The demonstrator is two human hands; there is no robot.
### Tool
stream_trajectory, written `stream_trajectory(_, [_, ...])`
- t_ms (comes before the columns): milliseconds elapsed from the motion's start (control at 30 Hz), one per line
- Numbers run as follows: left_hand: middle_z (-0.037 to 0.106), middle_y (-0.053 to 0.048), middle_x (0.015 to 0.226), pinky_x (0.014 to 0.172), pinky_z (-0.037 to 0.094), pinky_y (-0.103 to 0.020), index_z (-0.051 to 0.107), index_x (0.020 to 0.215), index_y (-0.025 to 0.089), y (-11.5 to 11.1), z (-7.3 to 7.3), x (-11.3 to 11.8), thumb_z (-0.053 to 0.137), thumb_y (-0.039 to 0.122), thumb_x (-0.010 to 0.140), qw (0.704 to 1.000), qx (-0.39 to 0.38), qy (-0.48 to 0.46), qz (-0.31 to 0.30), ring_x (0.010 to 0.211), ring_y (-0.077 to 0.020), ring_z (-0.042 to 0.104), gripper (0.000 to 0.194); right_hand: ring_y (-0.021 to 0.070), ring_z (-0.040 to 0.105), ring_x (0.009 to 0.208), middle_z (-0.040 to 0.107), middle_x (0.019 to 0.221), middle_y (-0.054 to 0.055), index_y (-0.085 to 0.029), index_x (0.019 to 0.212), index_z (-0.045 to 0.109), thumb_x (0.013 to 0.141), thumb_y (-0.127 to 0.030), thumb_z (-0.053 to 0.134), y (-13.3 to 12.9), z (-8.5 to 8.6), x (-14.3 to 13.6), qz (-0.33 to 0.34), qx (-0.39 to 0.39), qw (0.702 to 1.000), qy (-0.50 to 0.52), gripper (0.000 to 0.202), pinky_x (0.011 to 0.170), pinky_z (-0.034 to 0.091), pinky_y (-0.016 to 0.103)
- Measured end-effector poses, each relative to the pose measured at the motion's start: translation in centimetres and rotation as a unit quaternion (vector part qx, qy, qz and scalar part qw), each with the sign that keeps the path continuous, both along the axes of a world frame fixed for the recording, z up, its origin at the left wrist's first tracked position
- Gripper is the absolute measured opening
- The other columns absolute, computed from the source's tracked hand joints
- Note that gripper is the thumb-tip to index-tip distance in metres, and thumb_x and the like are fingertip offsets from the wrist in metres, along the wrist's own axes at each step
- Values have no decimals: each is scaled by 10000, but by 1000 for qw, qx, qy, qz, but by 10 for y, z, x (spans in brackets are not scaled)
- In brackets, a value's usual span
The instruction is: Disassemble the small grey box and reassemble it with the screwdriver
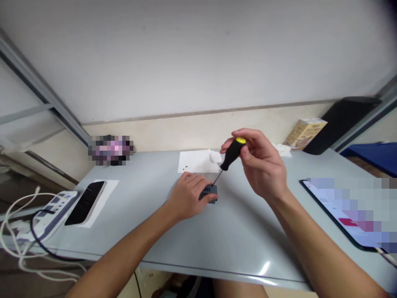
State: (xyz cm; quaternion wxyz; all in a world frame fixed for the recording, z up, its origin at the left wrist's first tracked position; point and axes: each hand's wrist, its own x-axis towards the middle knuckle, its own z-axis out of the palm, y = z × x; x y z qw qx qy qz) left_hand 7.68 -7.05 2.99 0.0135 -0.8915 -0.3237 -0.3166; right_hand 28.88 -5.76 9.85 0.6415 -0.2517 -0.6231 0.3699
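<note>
My left hand (190, 195) is closed around a small dark grey slotted box (212, 190), pressing it on the table; much of the box is hidden under my fingers. In my right hand (263, 165) is a screwdriver (233, 154) with a black handle and a yellow end cap, tilted with its shaft pointing down to the left. Its tip meets the top of the box near my left fingers. Just beyond lies a white sheet of paper (195, 159) with a few tiny dark pieces, maybe screws, on it. A small rounded white object (215, 157) rests at the sheet's right edge.
On the left are a black phone (85, 203) on paper and a power strip (56, 213) with tangled cables. A tablet (347, 215) lies at the right. Against the wall stand a carton (305, 133), a tissue (283, 150) and a black cylinder (341, 122).
</note>
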Motion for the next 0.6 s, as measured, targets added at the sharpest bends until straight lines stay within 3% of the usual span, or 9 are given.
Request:
stream_trajectory(67, [748, -38, 923, 842, 433, -373, 635, 1032, 197, 0, 0, 0, 597, 443, 1040, 1000, -3, 0, 1, 855, -201, 688, 250, 238, 676, 984, 696, 1094, 63, -305, 1125, 681, 998, -509, 616, 2, -2, 0, 14, -18, 1000, 4, 248, 849, 578, 434])
stream_trajectory(233, [744, -33, 918, 833, 429, -370, 625, 1022, 196, -1, 1, 1, 601, 454, 1039, 1000, 1, 2, -2, 835, -197, 676, 260, 209, 671, 906, 683, 1014, 29, -305, 1044, 657, 853, -435, 824, 6, -6, 1, -22, -5, 1000, 7, 285, 828, 581, 394])
stream_trajectory(333, [743, -32, 909, 835, 426, -368, 620, 1009, 195, -1, 1, 2, 591, 449, 1046, 1000, 3, -1, -5, 825, -196, 673, 258, 229, 697, 941, 705, 1115, 49, -330, 1175, 626, 936, -491, 708, 6, -5, 1, 27, -42, 999, 3, 299, 860, 590, 444])
stream_trajectory(400, [747, -33, 914, 840, 426, -368, 620, 1008, 193, -2, 2, 3, 601, 441, 1042, 1000, 6, -6, -8, 834, -198, 678, 251, 230, 693, 958, 696, 1161, 54, -329, 1167, 621, 922, -525, 714, 5, -5, 0, 17, -42, 999, -1, 328, 828, 600, 427])
stream_trajectory(500, [753, -38, 913, 829, 425, -368, 627, 1016, 196, -2, 3, 3, 609, 445, 1033, 1000, 8, -10, -9, 838, -204, 684, 251, 218, 682, 931, 689, 1075, 42, -315, 1130, 632, 843, -470, 821, 6, -7, -1, -20, -20, 1000, -2, 377, 793, 605, 391])
stream_trajectory(600, [749, -38, 898, 826, 428, -371, 636, 1010, 196, -3, 3, 3, 615, 432, 1023, 1000, 4, -12, -6, 815, -203, 676, 237, 226, 698, 933, 700, 1082, 50, -330, 1226, 618, 908, -457, 754, 8, -10, -1, 20, -38, 999, -2, 368, 855, 609, 448])
